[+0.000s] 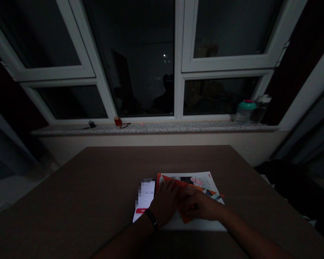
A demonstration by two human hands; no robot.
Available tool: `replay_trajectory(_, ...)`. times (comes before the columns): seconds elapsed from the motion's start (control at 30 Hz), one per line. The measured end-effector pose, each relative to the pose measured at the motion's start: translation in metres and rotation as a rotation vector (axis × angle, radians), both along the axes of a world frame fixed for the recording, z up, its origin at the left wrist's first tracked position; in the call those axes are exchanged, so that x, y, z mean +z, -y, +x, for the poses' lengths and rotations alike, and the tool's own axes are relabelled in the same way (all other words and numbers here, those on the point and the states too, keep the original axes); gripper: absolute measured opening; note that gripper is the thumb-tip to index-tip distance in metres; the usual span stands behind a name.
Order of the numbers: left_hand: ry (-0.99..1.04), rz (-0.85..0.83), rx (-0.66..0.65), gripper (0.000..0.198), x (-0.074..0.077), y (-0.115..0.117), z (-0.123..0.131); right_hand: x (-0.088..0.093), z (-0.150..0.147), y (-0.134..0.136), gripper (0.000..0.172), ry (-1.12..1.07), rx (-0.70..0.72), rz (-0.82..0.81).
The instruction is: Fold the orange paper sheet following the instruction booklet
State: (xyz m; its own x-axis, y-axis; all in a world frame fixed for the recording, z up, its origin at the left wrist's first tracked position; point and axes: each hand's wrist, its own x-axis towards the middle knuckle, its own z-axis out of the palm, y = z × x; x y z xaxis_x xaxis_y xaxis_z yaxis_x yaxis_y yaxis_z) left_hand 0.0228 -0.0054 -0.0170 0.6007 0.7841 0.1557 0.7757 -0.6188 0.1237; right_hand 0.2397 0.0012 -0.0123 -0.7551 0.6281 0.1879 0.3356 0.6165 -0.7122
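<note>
A partly folded orange sheet of paper (187,218) lies at an angle on top of a printed magazine (205,225) near the table's front edge. My left hand (165,202) rests flat on the orange paper's left part, its fingers stretched forward, and wears a dark band at the wrist. Beside it, my right hand (203,205) has its fingers curled in, closed on the orange paper; the fingertips are dim and partly hidden. Just behind the hands, a small pink item (196,181) sits on the printed page.
A lit phone (146,194) showing a timer lies left of the magazine on the brown table (110,180). Beyond the table runs a speckled windowsill (162,127) with a small red object (118,121), a dark little bottle (91,123) and a teal-lidded jar (245,111).
</note>
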Motion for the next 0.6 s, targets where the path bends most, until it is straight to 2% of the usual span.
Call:
replay_trajectory(0.17,0.012,0.018,0.002,0.04,-0.002,0.0,0.0,0.003,0.001,0.002,0.008,0.011,0.013,0.068)
replay_trajectory(0.27,0.033,0.038,-0.008,0.042,-0.006,0.0,-0.002,0.002,0.003,0.002,0.019,0.037,-0.048,0.141)
replay_trajectory(0.37,0.041,0.041,-0.021,0.046,-0.008,-0.001,-0.004,0.0,0.006,0.0,0.031,0.088,-0.126,0.151)
replay_trajectory(0.47,0.038,0.033,-0.012,0.044,-0.006,-0.002,-0.006,0.0,0.007,-0.001,0.039,0.115,-0.146,0.147)
replay_trajectory(0.6,0.039,0.047,0.034,0.04,-0.001,-0.003,-0.008,0.001,0.01,-0.002,0.036,0.108,-0.135,0.159)
